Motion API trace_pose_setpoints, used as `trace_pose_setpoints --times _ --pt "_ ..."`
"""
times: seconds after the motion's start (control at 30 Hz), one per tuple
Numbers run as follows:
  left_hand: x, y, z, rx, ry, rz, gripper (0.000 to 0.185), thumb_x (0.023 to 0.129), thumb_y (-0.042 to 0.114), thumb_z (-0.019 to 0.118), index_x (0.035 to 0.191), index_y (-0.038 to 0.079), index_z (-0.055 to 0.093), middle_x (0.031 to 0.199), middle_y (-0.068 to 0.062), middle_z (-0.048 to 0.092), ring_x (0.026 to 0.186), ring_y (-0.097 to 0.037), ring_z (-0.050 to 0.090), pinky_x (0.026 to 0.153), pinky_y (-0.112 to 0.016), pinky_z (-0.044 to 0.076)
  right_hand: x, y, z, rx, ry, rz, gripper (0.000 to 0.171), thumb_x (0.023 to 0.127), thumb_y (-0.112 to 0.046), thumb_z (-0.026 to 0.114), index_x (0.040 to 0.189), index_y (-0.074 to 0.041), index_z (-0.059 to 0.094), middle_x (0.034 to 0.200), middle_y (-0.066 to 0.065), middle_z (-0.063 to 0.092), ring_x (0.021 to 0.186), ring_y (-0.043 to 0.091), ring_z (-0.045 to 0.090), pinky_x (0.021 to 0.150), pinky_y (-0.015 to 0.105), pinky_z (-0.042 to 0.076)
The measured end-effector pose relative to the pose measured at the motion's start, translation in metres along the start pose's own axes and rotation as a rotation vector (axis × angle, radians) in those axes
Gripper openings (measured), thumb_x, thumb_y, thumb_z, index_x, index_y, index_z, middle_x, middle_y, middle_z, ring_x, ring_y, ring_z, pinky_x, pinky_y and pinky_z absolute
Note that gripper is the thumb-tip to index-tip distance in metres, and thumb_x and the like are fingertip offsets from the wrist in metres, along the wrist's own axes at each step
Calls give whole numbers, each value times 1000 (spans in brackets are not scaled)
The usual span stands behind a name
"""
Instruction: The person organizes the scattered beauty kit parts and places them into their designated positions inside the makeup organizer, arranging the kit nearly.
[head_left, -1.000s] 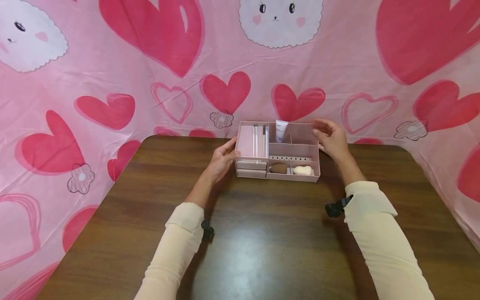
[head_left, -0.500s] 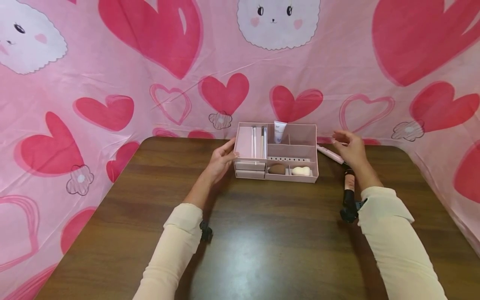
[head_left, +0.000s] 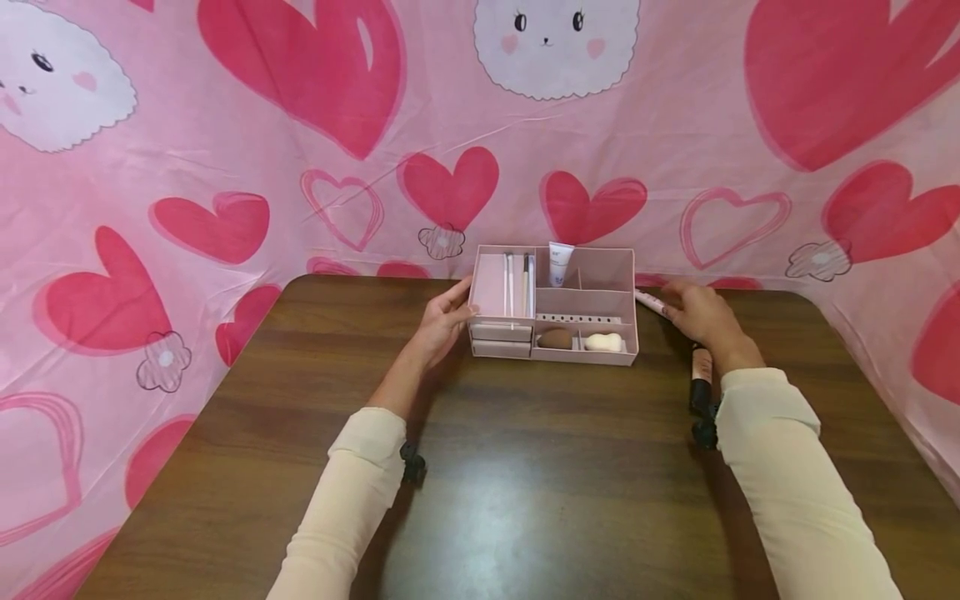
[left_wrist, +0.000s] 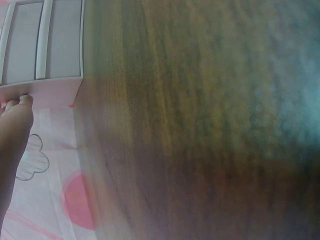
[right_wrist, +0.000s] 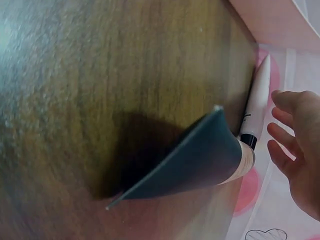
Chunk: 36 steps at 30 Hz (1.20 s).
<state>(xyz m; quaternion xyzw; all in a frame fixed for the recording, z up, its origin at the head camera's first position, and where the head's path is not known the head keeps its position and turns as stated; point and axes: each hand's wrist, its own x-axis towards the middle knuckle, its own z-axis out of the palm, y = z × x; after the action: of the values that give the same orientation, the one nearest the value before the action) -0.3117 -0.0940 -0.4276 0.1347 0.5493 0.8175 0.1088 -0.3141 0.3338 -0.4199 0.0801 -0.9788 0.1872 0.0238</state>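
A pink desktop organizer [head_left: 585,360] stands at the back of the table. My left hand [head_left: 444,323] touches its left side, fingers along the wall and thumb at the front corner; the left wrist view shows fingertips against that wall [left_wrist: 50,92]. To the right of the organizer lies a slim pale pink tube [right_wrist: 257,97] with a black end. My right hand [head_left: 701,315] is over this tube's near end, fingers loosely bent; in the right wrist view they are beside it with a gap. A peach-and-black flat-ended tube [head_left: 701,375] lies below the right hand, close to the wrist.
The organizer holds slim brushes [head_left: 509,283], a white squeeze tube [head_left: 559,265], a brown sponge [head_left: 556,338], a cream sponge [head_left: 603,342] and a dotted strip [head_left: 579,318]. A pink heart-patterned cloth [head_left: 517,133] hangs right behind the wooden table [head_left: 480,467].
My right hand has moved away from the organizer's right edge, rightward, then lowered over the slim pink tube. Both tubes have come into sight. The left hand has stayed at the organizer's side.
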Motion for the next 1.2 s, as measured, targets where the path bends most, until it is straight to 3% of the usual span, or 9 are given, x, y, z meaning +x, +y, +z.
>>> trace_pose_setpoints --times 0.27,0.47,0.6,0.83,1.0,1.1,1.2 --pt "0 1 0 13 -1 -7 66 97 -17 38 159 -7 17 169 -24 17 155 -34 22 95 -8 49 3 3 3 -111 -81 30 38 95 -15 59 131 0 59 124 31 63 112 55 59 92 73 49" --pt "2 -5 -5 46 -29 38 70 95 -8 49 159 -6 21 168 -24 20 150 -29 31 116 -23 43 3 6 5 -136 -105 41 39 94 -10 61 132 -1 57 121 30 64 109 53 60 89 71 50" --pt "6 -14 -14 19 -57 73 73 93 -2 59 158 -3 27 168 -22 24 147 -24 37 119 -27 41 4 5 6 -144 -103 43 37 93 -7 61 130 -2 58 115 29 65 103 50 61 85 69 52" --pt "1 -3 -3 29 6 -9 67 97 -14 42 159 -6 19 169 -22 17 157 -33 21 128 -38 25 5 7 9 -138 -91 43 37 90 -4 61 126 -2 60 110 28 65 101 52 61 83 69 52" --pt "0 0 1 11 23 -40 66 98 -16 39 159 -5 18 170 -21 17 157 -31 21 126 -31 31 3 13 10 -92 -83 62 41 94 -7 59 134 -2 56 123 33 62 108 59 58 87 71 49" --pt "0 0 0 6 11 -24 66 98 -16 38 159 -6 18 169 -22 17 156 -31 22 113 -17 44 2 15 10 -56 -58 61 42 95 -7 59 136 -3 55 125 34 62 110 61 57 87 72 48" --pt "0 -1 0 4 0 -7 66 96 -16 37 159 -6 17 169 -24 17 154 -33 22 98 -7 49 0 16 10 -31 -31 53 43 94 -7 60 137 -4 55 123 34 62 108 60 57 85 71 48"
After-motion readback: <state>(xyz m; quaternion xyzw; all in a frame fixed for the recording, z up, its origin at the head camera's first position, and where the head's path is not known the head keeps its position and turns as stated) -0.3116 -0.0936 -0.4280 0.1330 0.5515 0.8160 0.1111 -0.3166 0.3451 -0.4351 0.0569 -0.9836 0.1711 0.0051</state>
